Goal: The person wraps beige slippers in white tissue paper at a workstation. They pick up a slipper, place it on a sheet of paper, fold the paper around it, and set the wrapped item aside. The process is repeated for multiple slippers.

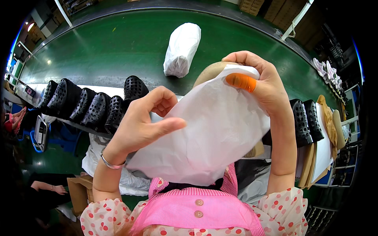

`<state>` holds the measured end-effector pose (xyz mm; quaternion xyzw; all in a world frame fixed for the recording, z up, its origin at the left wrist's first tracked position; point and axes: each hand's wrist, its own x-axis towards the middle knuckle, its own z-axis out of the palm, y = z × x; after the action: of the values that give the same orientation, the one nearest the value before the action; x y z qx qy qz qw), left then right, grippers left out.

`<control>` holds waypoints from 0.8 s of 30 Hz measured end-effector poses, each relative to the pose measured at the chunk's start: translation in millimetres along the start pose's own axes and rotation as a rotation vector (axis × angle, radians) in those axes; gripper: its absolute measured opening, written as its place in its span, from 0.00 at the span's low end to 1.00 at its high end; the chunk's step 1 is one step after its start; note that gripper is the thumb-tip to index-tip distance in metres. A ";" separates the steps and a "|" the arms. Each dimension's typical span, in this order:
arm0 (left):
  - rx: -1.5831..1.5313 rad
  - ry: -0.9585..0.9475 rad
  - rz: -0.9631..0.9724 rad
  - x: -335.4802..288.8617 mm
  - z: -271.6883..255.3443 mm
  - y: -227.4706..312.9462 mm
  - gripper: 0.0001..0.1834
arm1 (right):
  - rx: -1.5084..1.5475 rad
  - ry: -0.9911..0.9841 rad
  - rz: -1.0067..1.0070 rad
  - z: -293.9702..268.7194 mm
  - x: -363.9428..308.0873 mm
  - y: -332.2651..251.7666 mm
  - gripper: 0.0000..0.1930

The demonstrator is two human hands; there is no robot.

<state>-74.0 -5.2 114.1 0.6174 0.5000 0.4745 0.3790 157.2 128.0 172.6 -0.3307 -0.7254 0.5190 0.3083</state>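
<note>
A thin white paper sheet [204, 129] hangs slanted before my chest. My right hand [260, 78], with an orange finger cot on its thumb, pinches the sheet's upper corner. The same hand grips a beige rounded thing [212, 72] behind the paper, which hides most of it; its kind cannot be told. My left hand [147, 114] is at the sheet's left edge, thumb stretched out and fingers loosely curled, holding nothing. Just beyond it stands a black shoe [135, 87] with a pattern of round holes. Farther off, a white paper-wrapped bundle [182, 49] lies on the green belt [130, 43].
Several black perforated shoes [96, 108] line the near edge at left, and more black shoes [303, 120] stand at right. Beside those are brown and white paper sheets [319, 145]. A cardboard box [80, 192] sits low at left, near another person's arm [49, 187].
</note>
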 end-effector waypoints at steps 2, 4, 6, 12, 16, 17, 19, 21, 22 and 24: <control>0.018 0.009 -0.070 1.3 2.5 1.3 0.12 | 0.004 -0.008 0.008 1.3 0.0 0.2 0.18; -0.066 -0.004 -0.233 2.0 -2.2 -3.3 0.10 | 0.016 -0.035 0.058 1.7 0.2 -2.3 0.20; -0.065 0.102 -0.184 6.0 -3.4 -8.4 0.07 | 0.029 -0.061 0.087 1.3 -0.2 -2.8 0.21; 0.398 0.324 0.117 24.8 -1.5 -25.5 0.04 | 0.077 -0.102 0.027 8.0 2.3 3.8 0.15; 0.716 0.548 0.392 12.5 6.0 2.7 0.08 | 0.037 -0.052 0.046 8.4 7.2 7.5 0.14; 0.667 0.518 0.396 3.9 14.1 9.4 0.08 | 0.024 -0.044 0.050 8.9 7.7 8.6 0.14; 0.612 0.458 0.423 -4.4 31.8 10.7 0.10 | 0.056 -0.047 0.067 10.7 8.8 9.1 0.14; 0.588 0.471 0.394 -3.9 46.2 -4.6 0.15 | 0.091 -0.056 0.057 11.9 10.1 12.2 0.13; 0.600 0.484 0.364 -2.9 50.3 -12.4 0.18 | 0.110 -0.063 0.038 11.8 11.2 14.4 0.13; 0.493 0.491 0.259 -3.6 56.7 -19.7 0.23 | 0.144 -0.078 0.019 13.8 13.7 15.9 0.13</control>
<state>-24.6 -4.2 79.9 0.6160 0.5931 0.5178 0.0242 140.6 135.2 155.1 -0.2943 -0.6945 0.5851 0.2980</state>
